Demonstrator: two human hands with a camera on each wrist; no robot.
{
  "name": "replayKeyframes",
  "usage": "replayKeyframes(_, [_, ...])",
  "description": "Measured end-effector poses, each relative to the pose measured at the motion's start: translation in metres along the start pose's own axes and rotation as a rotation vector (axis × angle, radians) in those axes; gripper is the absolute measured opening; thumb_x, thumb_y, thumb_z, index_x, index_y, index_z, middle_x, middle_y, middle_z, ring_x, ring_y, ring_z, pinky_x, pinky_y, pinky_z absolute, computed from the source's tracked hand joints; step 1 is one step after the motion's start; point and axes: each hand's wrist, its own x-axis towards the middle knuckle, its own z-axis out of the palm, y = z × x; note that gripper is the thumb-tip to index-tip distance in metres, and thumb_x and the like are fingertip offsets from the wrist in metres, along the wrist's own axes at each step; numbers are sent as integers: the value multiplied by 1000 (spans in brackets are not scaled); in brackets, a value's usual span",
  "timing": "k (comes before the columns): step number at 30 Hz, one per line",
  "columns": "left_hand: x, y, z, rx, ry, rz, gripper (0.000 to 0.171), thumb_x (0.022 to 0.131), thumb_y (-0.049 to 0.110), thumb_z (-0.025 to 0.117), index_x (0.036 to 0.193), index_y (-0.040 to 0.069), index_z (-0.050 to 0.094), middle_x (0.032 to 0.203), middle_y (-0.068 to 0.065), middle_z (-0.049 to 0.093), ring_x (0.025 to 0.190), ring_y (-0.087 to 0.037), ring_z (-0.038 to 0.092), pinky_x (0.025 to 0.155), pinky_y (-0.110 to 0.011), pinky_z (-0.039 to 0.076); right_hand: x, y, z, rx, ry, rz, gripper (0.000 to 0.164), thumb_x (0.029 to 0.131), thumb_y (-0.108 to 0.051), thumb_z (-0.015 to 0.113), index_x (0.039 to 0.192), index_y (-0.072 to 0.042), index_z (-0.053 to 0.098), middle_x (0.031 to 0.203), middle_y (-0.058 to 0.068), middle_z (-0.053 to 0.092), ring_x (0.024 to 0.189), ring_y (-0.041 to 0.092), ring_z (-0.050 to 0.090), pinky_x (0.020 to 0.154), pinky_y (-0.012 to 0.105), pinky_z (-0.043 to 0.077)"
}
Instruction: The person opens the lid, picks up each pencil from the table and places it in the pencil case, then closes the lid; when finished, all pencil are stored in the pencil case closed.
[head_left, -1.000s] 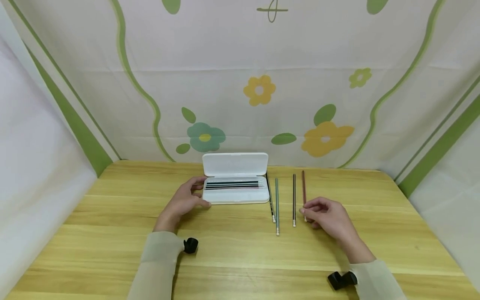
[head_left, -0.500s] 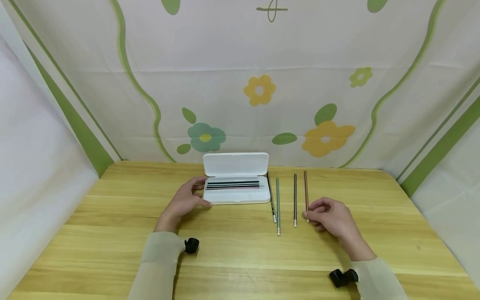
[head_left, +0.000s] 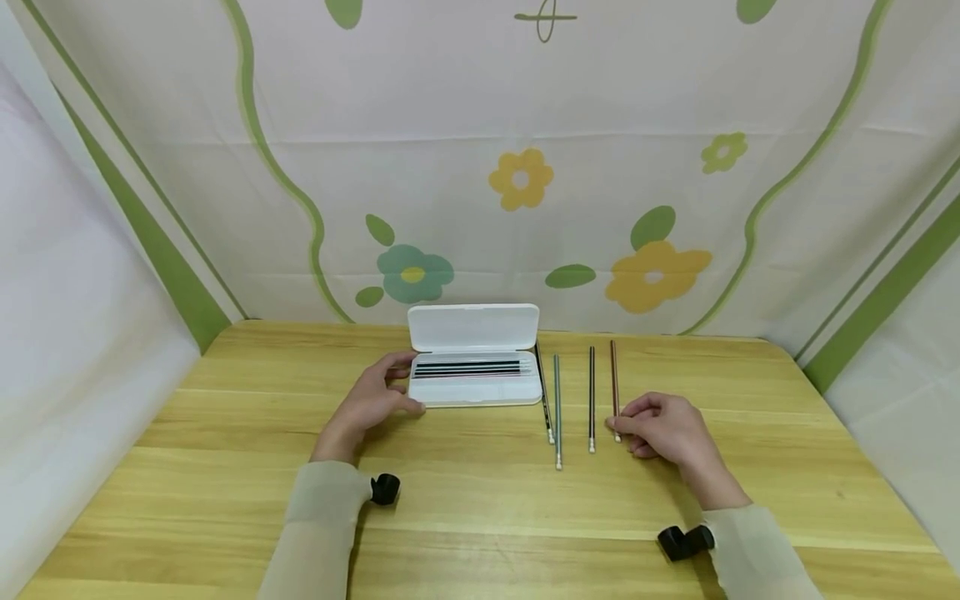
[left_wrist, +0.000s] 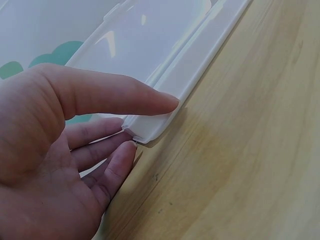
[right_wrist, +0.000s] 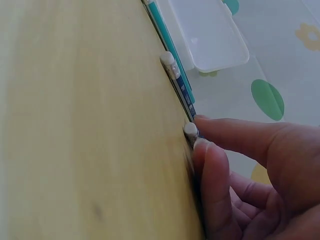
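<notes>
Pinching the red pencil [head_left: 614,379] in your right hand [head_left: 667,428], lift gently, left hand [head_left: 367,406] gripping the case [head_left: 476,393] near the tabletop's [head_left: 465,492] far edge.

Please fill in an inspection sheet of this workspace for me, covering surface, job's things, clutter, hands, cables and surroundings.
Surface: wood-grain table, lengthwise seams visible.
Job's things: open white pencil case with several pencils inside; right of it, a black pencil, teal pencil, dark pencil and reddish pencil.
Clutter: nothing seen.
Hands: left hand holds the case's left end, thumb on the front rim; right hand pinches the reddish pencil near its eraser.
Cables: nothing seen.
Surroundings: flower-print curtain behind the table.
</notes>
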Motion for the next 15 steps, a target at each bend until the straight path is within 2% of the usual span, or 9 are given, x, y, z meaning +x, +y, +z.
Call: replayKeyframes(15, [0, 1, 0, -2, 2, 2, 91, 78, 1, 86, 160, 12, 48, 150, -20, 55, 126, -35, 57, 108, -43, 48, 7, -2, -1, -49, 22, 9, 31, 93, -25, 80, 108, 1, 74, 82, 7, 75, 66, 16, 72, 61, 30, 63])
